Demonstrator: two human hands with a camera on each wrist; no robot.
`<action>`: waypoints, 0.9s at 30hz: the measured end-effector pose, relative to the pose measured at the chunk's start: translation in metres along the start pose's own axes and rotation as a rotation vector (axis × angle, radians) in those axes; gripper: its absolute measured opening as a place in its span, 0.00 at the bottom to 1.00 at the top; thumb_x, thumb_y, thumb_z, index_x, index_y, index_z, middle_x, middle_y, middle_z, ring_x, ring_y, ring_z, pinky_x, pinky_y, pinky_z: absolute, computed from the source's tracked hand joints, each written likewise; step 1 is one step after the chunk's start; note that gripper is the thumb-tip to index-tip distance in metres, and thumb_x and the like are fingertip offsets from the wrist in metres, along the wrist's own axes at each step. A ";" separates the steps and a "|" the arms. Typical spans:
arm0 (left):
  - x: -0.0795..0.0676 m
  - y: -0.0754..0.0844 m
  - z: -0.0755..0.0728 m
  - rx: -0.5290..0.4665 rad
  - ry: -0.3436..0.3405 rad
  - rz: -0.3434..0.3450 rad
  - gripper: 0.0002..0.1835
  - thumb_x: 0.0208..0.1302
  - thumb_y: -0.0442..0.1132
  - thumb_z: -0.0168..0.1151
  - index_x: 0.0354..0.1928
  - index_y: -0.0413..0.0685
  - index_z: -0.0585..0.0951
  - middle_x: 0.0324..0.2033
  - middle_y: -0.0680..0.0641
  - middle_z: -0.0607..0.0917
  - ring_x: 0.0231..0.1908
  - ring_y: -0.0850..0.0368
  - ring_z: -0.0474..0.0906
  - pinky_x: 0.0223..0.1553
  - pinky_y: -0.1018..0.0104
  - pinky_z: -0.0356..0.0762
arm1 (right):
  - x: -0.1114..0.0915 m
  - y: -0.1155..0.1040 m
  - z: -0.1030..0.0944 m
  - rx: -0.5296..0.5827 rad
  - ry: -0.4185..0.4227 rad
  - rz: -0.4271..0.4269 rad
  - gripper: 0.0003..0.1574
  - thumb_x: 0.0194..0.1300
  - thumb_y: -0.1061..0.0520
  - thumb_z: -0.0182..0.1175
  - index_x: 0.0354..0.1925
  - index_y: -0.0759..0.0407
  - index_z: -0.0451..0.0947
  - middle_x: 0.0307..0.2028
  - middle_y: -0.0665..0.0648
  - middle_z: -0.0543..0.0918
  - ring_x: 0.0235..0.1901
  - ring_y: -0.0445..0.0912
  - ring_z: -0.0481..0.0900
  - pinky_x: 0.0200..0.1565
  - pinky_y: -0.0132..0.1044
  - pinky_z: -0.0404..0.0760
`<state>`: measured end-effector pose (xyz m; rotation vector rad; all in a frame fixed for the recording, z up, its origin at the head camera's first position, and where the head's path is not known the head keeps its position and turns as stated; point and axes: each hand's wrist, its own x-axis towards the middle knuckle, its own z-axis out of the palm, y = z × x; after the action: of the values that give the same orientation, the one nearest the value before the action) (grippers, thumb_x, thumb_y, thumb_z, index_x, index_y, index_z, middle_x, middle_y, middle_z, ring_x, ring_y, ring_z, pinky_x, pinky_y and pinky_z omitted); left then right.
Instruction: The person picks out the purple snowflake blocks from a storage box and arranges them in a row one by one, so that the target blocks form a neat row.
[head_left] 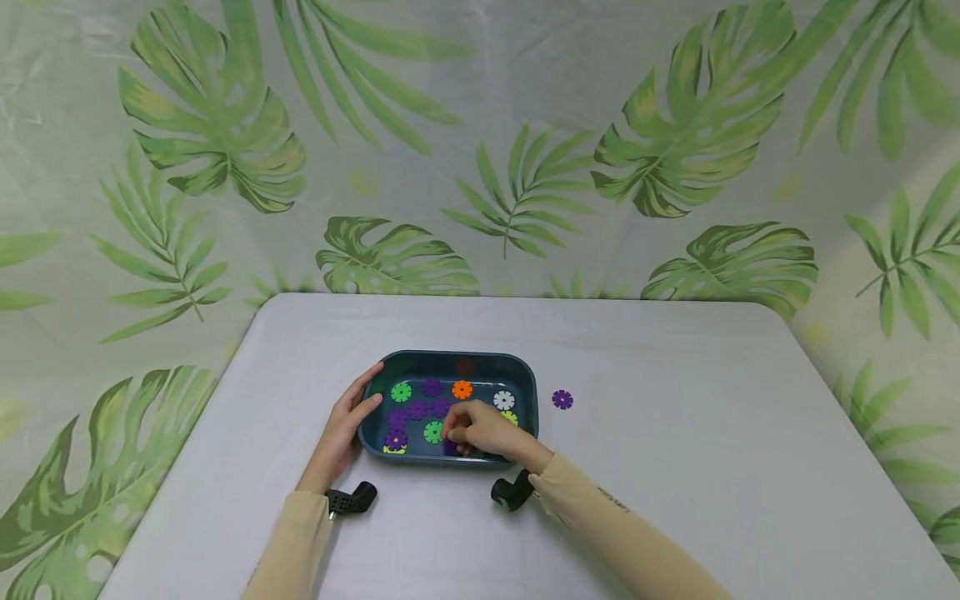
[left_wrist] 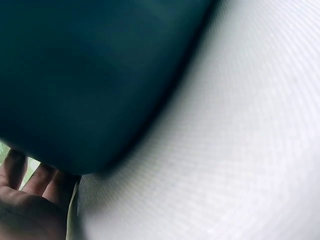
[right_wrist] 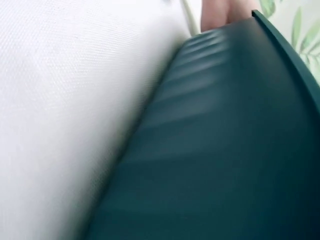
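A dark teal tray (head_left: 450,356) lies on the table, with notched plastic snowflake discs inside in purple, green, orange, white and yellow. At its left end my left hand (head_left: 347,425) grips the rim, thumb over the edge and fingers along the outside. The fingers (left_wrist: 37,180) show partly behind the tray wall (left_wrist: 90,85) in the left wrist view. Inside the tray, near its front wall, my right hand (head_left: 483,429) has its fingertips bent together at a dark purple snowflake disc (head_left: 450,448), which it seems to pinch. The hand partly hides this disc and those around it.
One purple snowflake disc (head_left: 562,400) lies on the white table (head_left: 675,433), just right of the tray. A leaf-patterned cloth (head_left: 525,167) hangs behind the table's far edge. Each wrist carries a black camera, the left one (head_left: 354,498) close to the tray's front.
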<state>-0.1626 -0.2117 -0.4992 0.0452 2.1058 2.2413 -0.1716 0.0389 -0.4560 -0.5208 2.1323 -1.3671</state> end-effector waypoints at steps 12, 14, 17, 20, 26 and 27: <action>0.000 -0.001 0.001 -0.023 -0.003 0.001 0.27 0.72 0.35 0.51 0.71 0.49 0.63 0.72 0.51 0.57 0.71 0.59 0.47 0.69 0.57 0.42 | -0.021 -0.005 -0.044 0.072 0.093 -0.107 0.06 0.68 0.65 0.55 0.41 0.66 0.78 0.24 0.56 0.74 0.16 0.43 0.71 0.23 0.39 0.77; 0.001 -0.002 0.001 -0.025 -0.004 -0.001 0.27 0.72 0.34 0.51 0.71 0.49 0.63 0.72 0.51 0.57 0.71 0.59 0.47 0.69 0.56 0.42 | -0.027 -0.003 -0.055 0.078 0.123 -0.097 0.07 0.69 0.64 0.54 0.41 0.66 0.78 0.24 0.57 0.74 0.17 0.43 0.70 0.23 0.38 0.76; 0.001 -0.001 0.001 -0.025 -0.002 -0.006 0.27 0.72 0.34 0.51 0.71 0.50 0.63 0.71 0.51 0.57 0.70 0.59 0.47 0.69 0.57 0.42 | -0.036 0.004 -0.074 0.104 0.178 -0.061 0.08 0.69 0.64 0.54 0.43 0.67 0.77 0.27 0.57 0.74 0.19 0.43 0.71 0.23 0.34 0.75; 0.001 -0.001 0.001 -0.021 0.001 -0.007 0.27 0.72 0.35 0.51 0.71 0.50 0.63 0.71 0.51 0.58 0.71 0.59 0.47 0.69 0.57 0.42 | -0.046 0.017 -0.094 0.127 0.240 -0.033 0.10 0.68 0.65 0.53 0.44 0.70 0.75 0.27 0.58 0.75 0.20 0.43 0.71 0.24 0.33 0.75; 0.001 -0.002 0.001 -0.013 0.008 -0.010 0.27 0.72 0.35 0.52 0.71 0.50 0.64 0.72 0.52 0.57 0.71 0.59 0.46 0.69 0.56 0.41 | -0.068 0.049 -0.130 0.155 0.351 0.030 0.11 0.68 0.65 0.52 0.45 0.74 0.73 0.25 0.57 0.75 0.21 0.42 0.71 0.26 0.35 0.75; 0.001 -0.002 0.001 -0.012 0.008 -0.010 0.27 0.72 0.35 0.52 0.71 0.50 0.64 0.72 0.52 0.57 0.71 0.59 0.46 0.69 0.56 0.41 | -0.071 0.055 -0.135 0.154 0.366 0.045 0.12 0.69 0.65 0.52 0.46 0.74 0.72 0.25 0.56 0.75 0.21 0.42 0.71 0.26 0.35 0.76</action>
<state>-0.1631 -0.2110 -0.5007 0.0257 2.0912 2.2528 -0.2034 0.1978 -0.4442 -0.1677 2.2755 -1.6889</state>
